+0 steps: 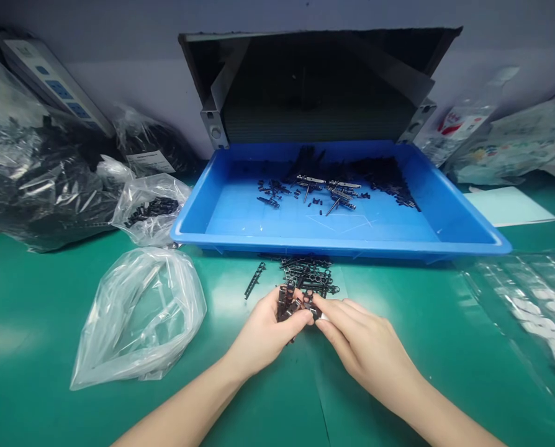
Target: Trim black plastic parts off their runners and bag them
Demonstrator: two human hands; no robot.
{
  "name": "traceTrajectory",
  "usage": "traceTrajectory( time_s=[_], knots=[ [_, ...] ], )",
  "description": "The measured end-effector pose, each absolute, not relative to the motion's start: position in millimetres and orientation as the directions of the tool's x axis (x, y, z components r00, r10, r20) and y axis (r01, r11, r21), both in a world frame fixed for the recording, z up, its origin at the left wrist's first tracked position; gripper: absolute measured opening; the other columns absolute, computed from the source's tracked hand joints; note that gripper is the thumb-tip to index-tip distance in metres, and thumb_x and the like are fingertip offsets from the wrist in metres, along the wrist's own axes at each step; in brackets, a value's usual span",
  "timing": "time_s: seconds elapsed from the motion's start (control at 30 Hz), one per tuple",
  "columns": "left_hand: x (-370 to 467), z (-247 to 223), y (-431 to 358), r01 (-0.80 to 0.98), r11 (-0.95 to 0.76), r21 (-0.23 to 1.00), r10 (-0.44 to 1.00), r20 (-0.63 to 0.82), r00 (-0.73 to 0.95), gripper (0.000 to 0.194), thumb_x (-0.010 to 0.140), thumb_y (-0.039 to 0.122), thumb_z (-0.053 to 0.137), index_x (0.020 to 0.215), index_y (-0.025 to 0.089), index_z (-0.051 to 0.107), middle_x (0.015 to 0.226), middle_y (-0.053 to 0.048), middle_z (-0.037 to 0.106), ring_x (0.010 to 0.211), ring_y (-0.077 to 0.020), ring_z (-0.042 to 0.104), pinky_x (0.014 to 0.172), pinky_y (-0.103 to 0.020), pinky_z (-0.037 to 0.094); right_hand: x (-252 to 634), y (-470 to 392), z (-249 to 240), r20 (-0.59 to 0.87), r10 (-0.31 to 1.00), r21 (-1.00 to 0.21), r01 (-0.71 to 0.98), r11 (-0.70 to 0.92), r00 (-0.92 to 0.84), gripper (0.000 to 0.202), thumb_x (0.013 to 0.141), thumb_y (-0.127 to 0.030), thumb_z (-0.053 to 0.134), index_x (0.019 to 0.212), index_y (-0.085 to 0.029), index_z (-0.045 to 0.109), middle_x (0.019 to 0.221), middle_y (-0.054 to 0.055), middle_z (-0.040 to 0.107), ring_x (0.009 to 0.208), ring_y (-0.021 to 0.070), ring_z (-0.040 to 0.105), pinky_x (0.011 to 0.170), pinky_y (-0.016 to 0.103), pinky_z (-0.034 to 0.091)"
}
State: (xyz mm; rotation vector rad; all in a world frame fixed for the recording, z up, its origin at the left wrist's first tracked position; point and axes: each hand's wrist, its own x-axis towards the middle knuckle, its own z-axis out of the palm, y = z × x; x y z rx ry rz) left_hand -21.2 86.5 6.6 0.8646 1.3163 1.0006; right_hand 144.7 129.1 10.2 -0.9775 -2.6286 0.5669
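Observation:
My left hand (270,329) is closed around a small bunch of black plastic parts (287,301), its thumb pressed across them. Fingers of my right hand (361,332) pinch at the same bunch from the other side, on a dark piece (310,304) whose exact shape is partly covered. Just beyond both hands lies a pile of black openwork strips (308,273) on the green table. One separate black strip (255,280) rests left of the pile.
A blue tray (342,242) with black parts stands behind, under a dark chute opening (305,87). Plastic bags, one open (140,316) and one with black parts (151,211), lie left. At right are clear trays of white pieces (545,323) and a bottle (464,124).

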Motion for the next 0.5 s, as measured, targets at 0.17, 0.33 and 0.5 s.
traceTrajectory(
  time_s=[0.17,0.33,0.5],
  knots=[
    [-20.9,6.8,86.7,-0.054,0.359,0.932,0.933,-0.36,-0.013,0.01,0.078,0.024,0.055,0.083,0.018,0.049,0.063,0.007,0.043,0.052,-0.007,0.036,0.049,-0.02,0.032,144.6,129.1,11.4,0.163,0.656,-0.395,0.561,0.727,-0.737,0.033,0.094,-0.025,0.03,0.115,-0.016,0.054,0.088,0.003,0.068,0.071,0.0204,0.058,0.049,0.029,0.044],
    [-19.6,7.1,84.8,0.001,0.341,0.94,0.939,-0.34,-0.05,0.007,0.078,0.023,0.054,0.082,0.018,0.051,0.06,0.007,0.042,0.052,-0.0078,0.036,0.051,-0.021,0.031,143.9,130.3,11.8,0.168,0.648,-0.38,0.557,0.738,-0.743,0.035,0.095,-0.026,0.028,0.113,-0.014,0.055,0.085,0.003,0.068,0.069,0.0194,0.058,0.048,0.028,0.043],
    [-16.2,5.4,85.6,-0.003,0.322,0.947,0.944,-0.321,-0.07,0.007,0.078,0.024,0.053,0.08,0.018,0.05,0.064,0.005,0.05,0.05,-0.0076,0.038,0.05,-0.021,0.033,140.7,128.0,10.6,0.183,0.666,-0.408,0.56,0.721,-0.723,0.037,0.096,-0.027,0.025,0.113,-0.016,0.056,0.083,0.003,0.068,0.07,0.0177,0.061,0.051,0.026,0.043]
  ],
)
